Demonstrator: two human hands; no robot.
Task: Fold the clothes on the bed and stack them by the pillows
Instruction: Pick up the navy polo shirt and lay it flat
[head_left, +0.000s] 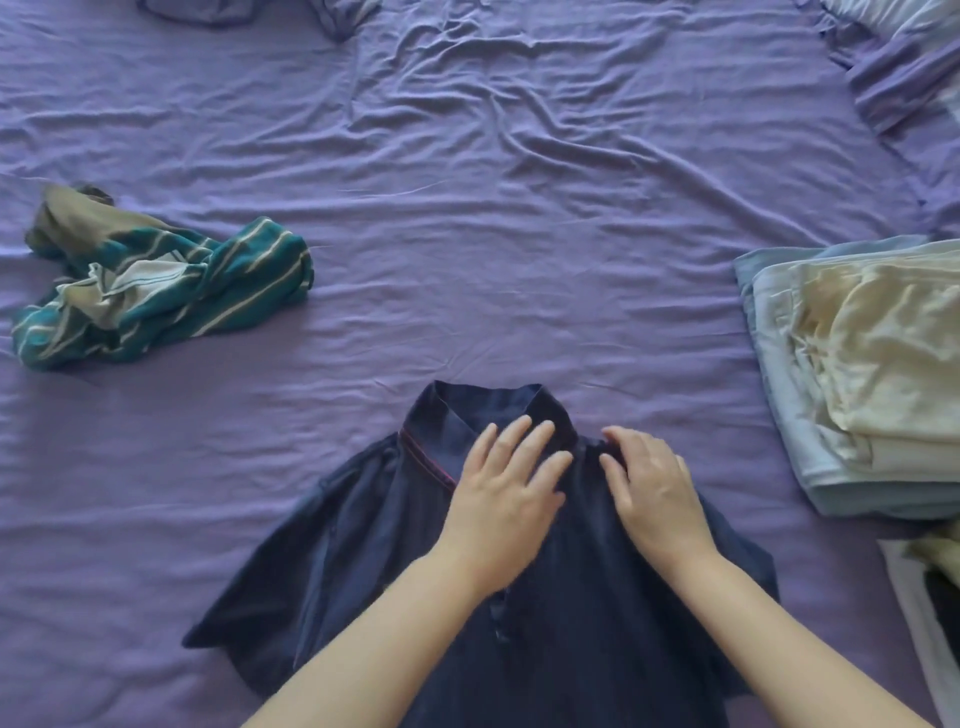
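Observation:
A navy polo shirt (322, 582) lies spread front-up on the purple bed sheet (467, 234) near the front edge, collar pointing away from me. My left hand (506, 486) lies flat on the collar and placket with straight fingers. My right hand (652, 486) rests on the collar's right side, fingers slightly bent on the cloth. A crumpled teal striped garment (171, 291) sits at the left. A stack of folded pale blue and cream clothes (857, 374) stands at the right edge.
Pillows in purple and light cases (904, 62) lie at the far right corner. More crumpled cloth (208, 10) shows at the top edge. Another folded pile (935, 597) peeks in at the lower right.

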